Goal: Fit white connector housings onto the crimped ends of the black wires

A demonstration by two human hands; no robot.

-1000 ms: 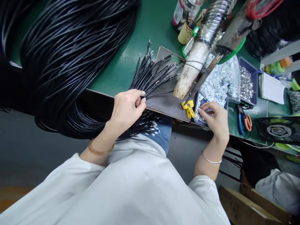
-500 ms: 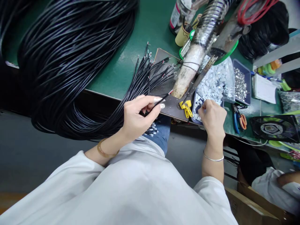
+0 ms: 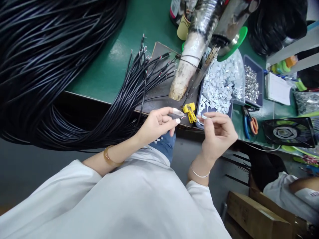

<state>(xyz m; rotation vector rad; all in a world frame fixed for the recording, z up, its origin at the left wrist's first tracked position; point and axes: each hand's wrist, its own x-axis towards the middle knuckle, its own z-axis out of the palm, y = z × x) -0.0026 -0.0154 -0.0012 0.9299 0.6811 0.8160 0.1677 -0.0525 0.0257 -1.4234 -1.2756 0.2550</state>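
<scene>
My left hand (image 3: 161,123) pinches a black cable near its stripped end, where small coloured wire tips (image 3: 183,117) stick out. To its right, my right hand (image 3: 217,134) holds a small white piece (image 3: 204,117) between thumb and forefinger, a short distance from the wire tips. A tray (image 3: 199,123) of many white pieces (image 3: 216,91) lies just beyond my right hand. Left of it is a yellow tool (image 3: 189,112) at the board's edge. Many black cables (image 3: 129,89) with stripped ends fan over the dark board (image 3: 159,101).
A big coil of black cable (image 3: 50,49) covers the left of the green table (image 3: 139,20). A wrapped duct (image 3: 185,66) hangs over the board. Rightward are a tray of metal parts (image 3: 252,83), pliers (image 3: 250,122), a fan (image 3: 289,132) and another person's sleeve (image 3: 306,196).
My right hand has come out of the tray of white pieces and moved left, now holding one. My left hand has shifted slightly right and down with the cable. The view has moved too.
</scene>
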